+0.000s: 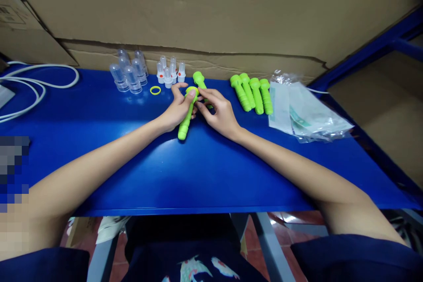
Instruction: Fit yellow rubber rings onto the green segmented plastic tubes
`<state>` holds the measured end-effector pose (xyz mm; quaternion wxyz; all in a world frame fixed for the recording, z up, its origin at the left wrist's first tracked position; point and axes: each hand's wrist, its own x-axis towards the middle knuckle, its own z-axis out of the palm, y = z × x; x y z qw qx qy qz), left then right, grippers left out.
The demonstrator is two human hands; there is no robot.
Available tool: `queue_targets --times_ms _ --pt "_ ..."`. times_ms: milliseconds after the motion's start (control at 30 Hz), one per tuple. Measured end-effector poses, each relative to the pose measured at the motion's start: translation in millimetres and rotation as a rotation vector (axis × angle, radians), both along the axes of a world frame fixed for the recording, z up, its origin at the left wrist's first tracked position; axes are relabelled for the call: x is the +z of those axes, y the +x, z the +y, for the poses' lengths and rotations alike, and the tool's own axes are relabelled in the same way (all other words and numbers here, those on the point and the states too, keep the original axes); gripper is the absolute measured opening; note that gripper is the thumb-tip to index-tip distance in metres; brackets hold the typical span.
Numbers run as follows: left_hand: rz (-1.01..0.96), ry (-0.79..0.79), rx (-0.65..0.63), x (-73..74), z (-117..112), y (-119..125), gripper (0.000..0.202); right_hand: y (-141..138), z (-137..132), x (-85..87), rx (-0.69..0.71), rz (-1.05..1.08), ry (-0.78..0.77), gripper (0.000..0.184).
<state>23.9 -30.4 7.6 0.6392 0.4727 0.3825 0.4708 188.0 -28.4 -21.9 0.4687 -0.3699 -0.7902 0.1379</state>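
My left hand (176, 110) grips a lime-green flashlight body (185, 121), its tail end resting on the blue table (99, 132) and its head tilted up and away. My right hand (218, 112) pinches at the head of that body, fingertips pressed on a yellow ring (192, 91) there. Behind my hands lies another green flashlight body (199, 79), partly hidden by my fingers. A loose yellow ring (155, 90) lies on the table just left of my left hand.
Several clear plastic caps (128, 75) and small white parts (170, 72) stand at the back. Several green flashlight bodies (253, 92) lie in a row right of my hands, next to clear plastic bags (304, 110). White cable (36, 83) loops at far left. Cardboard (211, 13) backs the table.
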Motion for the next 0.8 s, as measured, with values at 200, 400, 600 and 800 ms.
queue_targets --times_ms 200,400,600,800 --pt "0.02 0.038 0.026 -4.9 -1 1 0.035 -8 -12 1.7 -0.058 0.005 -0.11 0.047" --pt "0.012 0.01 0.056 -6.2 -1 1 0.041 -12 -17 3.2 -0.017 0.075 -0.191 0.049" --pt "0.046 0.066 0.029 -8.8 0 1 0.037 -11 -13 3.6 0.0 0.203 -0.239 0.025" --pt "0.068 0.09 0.001 -10.2 0 3 0.032 -7 -1 -1.3 0.001 0.311 -0.243 0.034"
